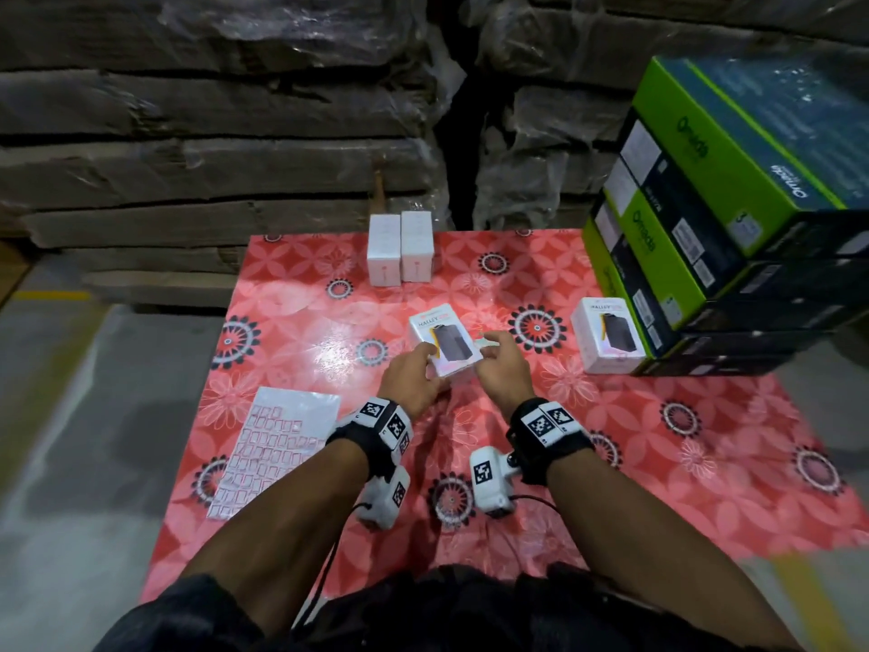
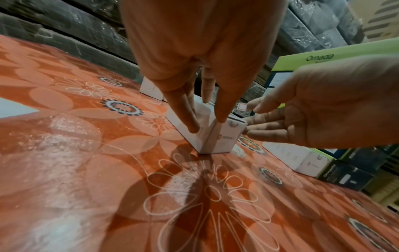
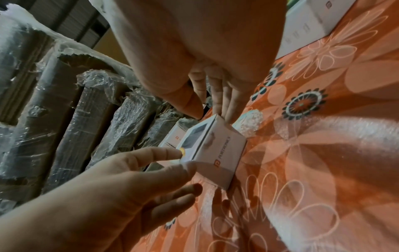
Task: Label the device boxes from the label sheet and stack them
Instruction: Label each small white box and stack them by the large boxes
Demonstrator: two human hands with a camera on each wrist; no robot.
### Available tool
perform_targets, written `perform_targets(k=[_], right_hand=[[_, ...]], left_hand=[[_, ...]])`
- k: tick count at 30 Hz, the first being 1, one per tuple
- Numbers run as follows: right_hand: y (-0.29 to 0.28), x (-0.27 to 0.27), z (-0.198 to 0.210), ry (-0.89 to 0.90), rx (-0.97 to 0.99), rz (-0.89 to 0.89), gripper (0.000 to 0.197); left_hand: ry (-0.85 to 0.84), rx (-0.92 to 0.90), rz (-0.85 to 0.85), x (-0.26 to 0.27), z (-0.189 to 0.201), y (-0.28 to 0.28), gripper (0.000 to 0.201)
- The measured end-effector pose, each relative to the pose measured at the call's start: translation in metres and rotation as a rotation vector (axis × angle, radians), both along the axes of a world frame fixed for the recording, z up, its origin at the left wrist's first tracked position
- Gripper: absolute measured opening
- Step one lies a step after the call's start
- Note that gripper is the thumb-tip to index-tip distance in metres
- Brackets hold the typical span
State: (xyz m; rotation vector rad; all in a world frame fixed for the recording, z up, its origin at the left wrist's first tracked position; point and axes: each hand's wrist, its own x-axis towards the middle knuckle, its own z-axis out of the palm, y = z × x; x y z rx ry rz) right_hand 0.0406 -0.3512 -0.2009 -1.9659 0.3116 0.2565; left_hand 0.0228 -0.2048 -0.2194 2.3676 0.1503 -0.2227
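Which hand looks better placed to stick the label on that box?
The right hand, probably: it pinches a small label beside the box, while the left hand steadies the box on the table.

Left hand [image 1: 411,375] grips the device box [image 1: 444,345] at its near-left corner. Right hand [image 1: 503,367] pinches a label [image 2: 241,107] beside the box's right edge.

The head view looks steeply down on the bench [image 1: 291,322]; both wrist views sit low and close, sharing the device box [image 2: 215,139].
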Motion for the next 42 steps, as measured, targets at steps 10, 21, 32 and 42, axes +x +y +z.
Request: perform_targets(k=[10,21,32,42], right_hand=[[-0.024,0.004,-0.007,0.112,0.290,-0.211,0.027],[-0.023,-0.005,-0.012,0.466,0.805,-0.222,0.044],[-0.024,-0.006,-0.001,0.457,0.826,-0.289,0.028],[-0.021,-0.002,-0.003,0.465,0.808,-0.307,0.028]], left_hand=[[-0.177,0.416,-0.176,0.008,0.007,-0.022,0.036],[-0.216,0.382,-0.308,0.012,0.001,-0.026,0.030],[-0.213,0.529,-0.429,0.012,-0.001,-0.024,0.044],[-0.218,0.586,-0.453,0.010,0.000,-0.024,0.044]])
